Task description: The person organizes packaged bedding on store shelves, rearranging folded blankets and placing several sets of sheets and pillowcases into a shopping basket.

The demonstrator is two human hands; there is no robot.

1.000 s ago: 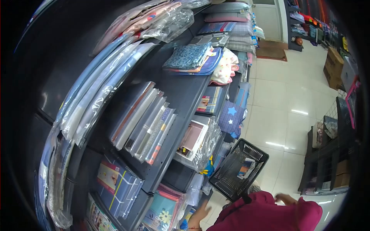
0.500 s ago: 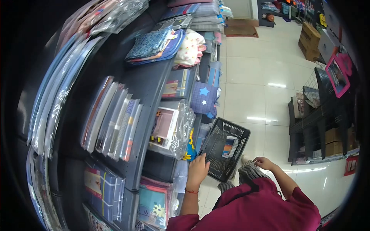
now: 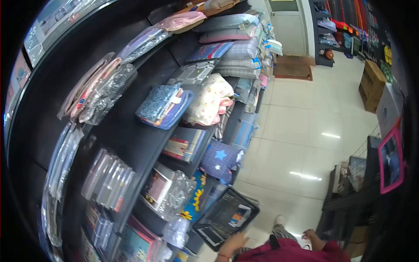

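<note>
We are in the carrying step: our left hand (image 3: 233,244) rests against the near rim of the black basket (image 3: 224,217), fingers spread on it rather than clenched, with a small packet (image 3: 239,215) lying inside. The basket hangs low beside the shelves (image 3: 131,144) of wrapped bedding. Our right hand (image 3: 310,236) holds nothing, fingers loosely curled. Next, we judge, calls for steadying the basket before reaching shelfward.

No text, label or number is legible on the packaged bedding (image 3: 109,187) or shelves (image 3: 131,135).
</note>
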